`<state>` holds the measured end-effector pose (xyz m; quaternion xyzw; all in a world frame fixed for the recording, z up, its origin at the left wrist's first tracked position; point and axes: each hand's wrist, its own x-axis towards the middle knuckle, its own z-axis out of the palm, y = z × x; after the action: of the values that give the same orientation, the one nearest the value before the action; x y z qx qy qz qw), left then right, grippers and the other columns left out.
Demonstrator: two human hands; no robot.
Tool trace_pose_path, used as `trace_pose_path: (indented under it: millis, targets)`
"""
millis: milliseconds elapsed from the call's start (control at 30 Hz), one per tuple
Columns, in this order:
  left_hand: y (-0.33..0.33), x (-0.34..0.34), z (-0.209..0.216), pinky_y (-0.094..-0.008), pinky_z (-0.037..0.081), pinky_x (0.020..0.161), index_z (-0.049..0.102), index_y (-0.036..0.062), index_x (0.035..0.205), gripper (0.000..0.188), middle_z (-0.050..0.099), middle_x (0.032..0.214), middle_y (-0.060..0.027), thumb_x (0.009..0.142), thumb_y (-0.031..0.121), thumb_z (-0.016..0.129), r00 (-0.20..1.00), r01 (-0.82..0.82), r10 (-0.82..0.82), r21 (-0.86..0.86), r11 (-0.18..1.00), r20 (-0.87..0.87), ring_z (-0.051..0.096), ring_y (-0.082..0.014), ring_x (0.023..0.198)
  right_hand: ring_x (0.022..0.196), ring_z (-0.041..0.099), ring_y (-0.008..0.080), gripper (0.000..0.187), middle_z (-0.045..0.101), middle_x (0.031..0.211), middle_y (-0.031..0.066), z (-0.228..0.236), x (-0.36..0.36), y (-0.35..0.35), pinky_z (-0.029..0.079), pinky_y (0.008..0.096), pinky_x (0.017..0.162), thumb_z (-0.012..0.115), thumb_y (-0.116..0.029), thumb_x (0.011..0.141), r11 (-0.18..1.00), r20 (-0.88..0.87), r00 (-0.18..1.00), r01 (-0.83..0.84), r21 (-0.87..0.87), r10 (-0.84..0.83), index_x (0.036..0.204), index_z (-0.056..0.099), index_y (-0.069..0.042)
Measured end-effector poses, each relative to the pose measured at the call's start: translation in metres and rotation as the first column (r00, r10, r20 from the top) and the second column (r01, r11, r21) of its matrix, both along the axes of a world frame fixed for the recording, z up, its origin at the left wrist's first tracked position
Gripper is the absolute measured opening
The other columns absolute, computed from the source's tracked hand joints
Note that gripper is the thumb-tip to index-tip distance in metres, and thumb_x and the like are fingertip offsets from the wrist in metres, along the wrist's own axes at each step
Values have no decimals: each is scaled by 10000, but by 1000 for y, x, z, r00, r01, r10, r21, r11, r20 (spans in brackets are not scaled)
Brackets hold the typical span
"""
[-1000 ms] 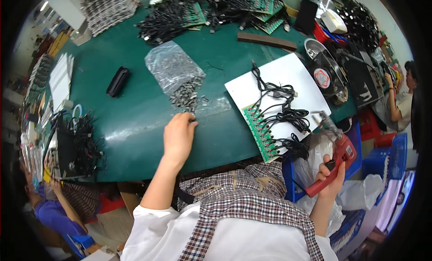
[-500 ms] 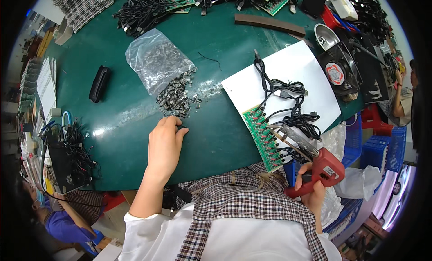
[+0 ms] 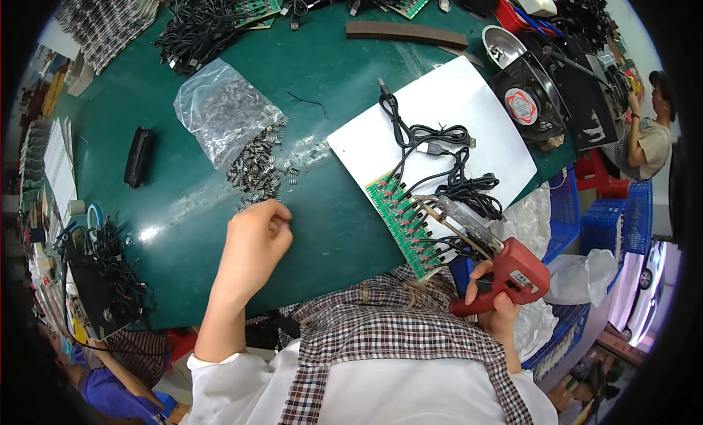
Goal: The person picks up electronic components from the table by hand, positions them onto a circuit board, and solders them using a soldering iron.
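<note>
At the near edge of a heap of small metal connectors [image 3: 255,165], my left hand [image 3: 256,238] is closed with its fingers curled. Whatever it may hold is hidden. The heap spills from a clear plastic bag [image 3: 220,110]. My right hand [image 3: 500,313] grips a red soldering gun [image 3: 523,272], whose long tip reaches left over a green circuit board panel [image 3: 399,220]. Black USB cables [image 3: 463,183] run from this panel, with short red wires showing along it. The panel lies partly on a white sheet [image 3: 454,95], at the green table's near side.
A small fan [image 3: 521,106] and a metal bowl [image 3: 505,47] stand right of the sheet. Behind lie a brown bar [image 3: 406,34] and bundled black cables [image 3: 201,29]. A black case [image 3: 139,157] is at left. Blue crates [image 3: 602,223] stand at right; other people sit on both sides.
The whole view has shifted, so the table things sit further left. My left hand has drawn back slightly from the connectors and its fingers have curled in. My right hand keeps the soldering gun.
</note>
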<state>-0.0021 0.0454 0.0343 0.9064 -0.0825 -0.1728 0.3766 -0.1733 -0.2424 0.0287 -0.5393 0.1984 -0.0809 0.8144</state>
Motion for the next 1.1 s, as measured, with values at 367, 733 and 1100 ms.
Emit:
trace_pose_path:
  millis: [367, 733, 1100]
  targets:
    - [-76, -27, -12, -316, 447, 564, 542, 82, 1173, 491, 481, 767, -65, 700, -49, 542, 852, 352, -366, 107, 930, 375, 524, -222, 663, 1056, 520, 302, 773, 398, 1257, 200, -4, 16, 3, 429, 456, 920, 578, -457, 799, 998, 35, 999, -26, 54, 24, 1342, 224, -36]
    - [-69, -40, -26, -264, 474, 602, 606, 10, 1045, 319, 571, 798, -91, 744, -80, 552, 894, 153, -49, -201, 968, 446, 585, -183, 706, 960, 562, 291, 767, 437, 1223, 195, -9, 15, -2, 488, 418, 819, 593, -467, 784, 998, 54, 997, -62, 22, 60, 1314, 268, -19]
    - [-68, -28, -24, -245, 503, 712, 546, -83, 1026, 223, 611, 815, -108, 804, -66, 541, 912, -405, 213, -686, 604, -351, 619, -156, 741, 710, 602, 221, 600, 573, 1039, 200, -9, -6, 2, 497, 301, 582, 672, -207, 772, 976, 142, 981, -156, 154, 134, 1251, 381, 9]
